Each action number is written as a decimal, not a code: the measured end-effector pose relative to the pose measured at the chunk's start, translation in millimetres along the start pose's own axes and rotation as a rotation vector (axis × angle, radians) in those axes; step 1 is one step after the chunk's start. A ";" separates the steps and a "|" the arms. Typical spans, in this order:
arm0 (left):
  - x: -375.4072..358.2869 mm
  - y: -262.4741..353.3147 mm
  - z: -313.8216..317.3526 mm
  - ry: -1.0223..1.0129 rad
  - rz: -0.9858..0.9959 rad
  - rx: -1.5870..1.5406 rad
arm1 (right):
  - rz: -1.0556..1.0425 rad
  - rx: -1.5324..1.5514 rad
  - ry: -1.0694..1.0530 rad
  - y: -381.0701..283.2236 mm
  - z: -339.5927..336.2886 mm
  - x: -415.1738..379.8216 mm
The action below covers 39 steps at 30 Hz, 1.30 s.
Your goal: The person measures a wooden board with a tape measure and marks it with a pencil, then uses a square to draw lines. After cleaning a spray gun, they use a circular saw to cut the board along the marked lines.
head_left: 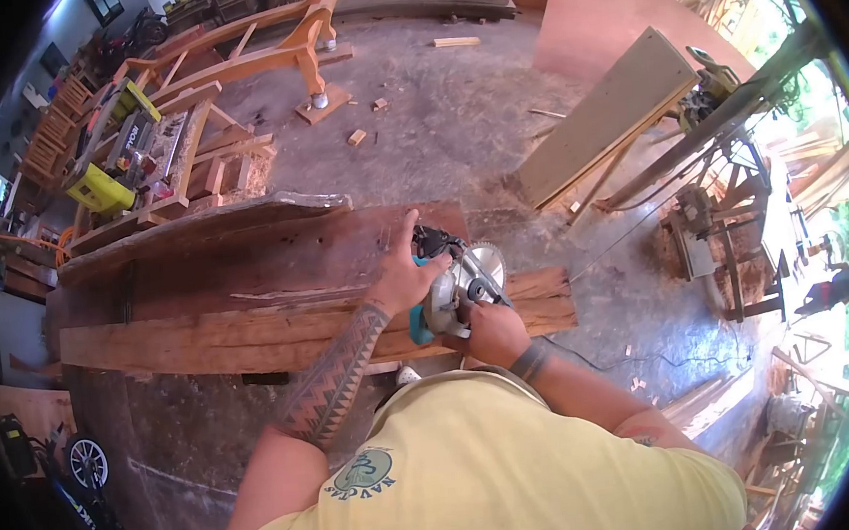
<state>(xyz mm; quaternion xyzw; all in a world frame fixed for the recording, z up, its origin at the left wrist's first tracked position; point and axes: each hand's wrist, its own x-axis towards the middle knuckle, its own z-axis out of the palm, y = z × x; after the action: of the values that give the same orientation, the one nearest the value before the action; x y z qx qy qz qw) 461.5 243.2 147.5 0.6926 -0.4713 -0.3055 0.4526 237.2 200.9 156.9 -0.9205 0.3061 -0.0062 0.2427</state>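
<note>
A teal and grey circular saw (442,303) is held over the planks, its round toothed blade (486,261) facing the right side. My left hand (408,276) wraps the saw's body from the left, with one finger pointing up along it. On the near side, my right hand (496,335) is closed on the lower front part of the saw, close to the blade. Beneath lies a reddish-brown wooden plank (223,341), with a wider dark slab (276,256) behind it. Whether the blade touches the wood cannot be made out.
A rough-edged board (205,226) stands along the slab's far side. A yellow-green table saw (104,184) is at left, a wooden frame (282,53) behind. A tall panel (611,119) leans at right. A black cord (638,360) runs across the floor.
</note>
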 end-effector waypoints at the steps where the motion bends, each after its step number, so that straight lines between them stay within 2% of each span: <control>1: 4.7 -1.2 -2.5 -0.057 -0.008 -0.013 | -0.007 -0.006 0.015 -1.1 -1.1 -3.0; 5: 10.2 1.1 -11.3 -0.289 -0.116 -0.204 | -0.031 -0.014 0.020 0.2 -2.1 -11.3; 8: 13.4 -5.9 -16.6 -0.327 -0.054 -0.039 | -0.042 -0.031 0.027 7.1 -0.1 -14.7; 11: 7.9 -5.3 -38.1 -0.527 -0.127 -0.213 | -0.076 -0.043 0.014 18.1 7.6 -22.1; 14: 11.8 1.5 -61.4 -0.460 -0.104 0.368 | -0.110 -0.046 -0.010 32.1 19.8 -30.5; 15: 10.4 3.7 -64.3 -0.429 -0.109 0.366 | -0.120 -0.047 -0.019 32.9 20.6 -32.5; 18: 9.2 -34.7 -50.1 -0.098 0.544 0.331 | -0.078 -0.012 -0.021 33.8 18.7 -35.4; 21: 27.5 -67.1 -31.9 -0.199 0.576 0.126 | -0.098 0.010 0.031 33.9 14.3 -39.0; 23: 21.7 -67.0 -30.7 -0.212 0.452 0.144 | -0.090 -0.020 0.024 37.6 12.5 -39.9; 24: 18.1 -60.5 -31.6 -0.219 0.391 0.153 | -0.085 -0.035 0.021 38.6 10.7 -40.4; 27: 13.5 -39.2 -32.6 -0.190 0.445 0.300 | -0.105 -0.056 -0.047 48.4 -1.8 -41.5; 30: 10.2 0.7 -25.2 -0.167 0.594 0.386 | -0.227 0.092 0.032 89.8 7.7 -43.3; 33: 4.6 21.5 -19.4 -0.168 0.598 0.525 | -0.267 0.274 0.053 96.1 0.5 -41.2; 36: 3.8 16.7 -14.0 -0.151 0.533 0.505 | -0.281 0.315 0.075 103.1 1.0 -39.9; 39: 5.7 24.0 -7.1 -0.045 0.516 0.451 | -0.228 0.319 0.038 109.3 -3.7 -41.5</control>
<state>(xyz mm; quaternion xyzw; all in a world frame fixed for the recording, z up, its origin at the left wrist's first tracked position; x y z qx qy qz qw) 460.6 236.8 172.3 0.6262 -0.6965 -0.0840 0.3401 141.6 146.9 116.6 -0.8989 0.1995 -0.0992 0.3773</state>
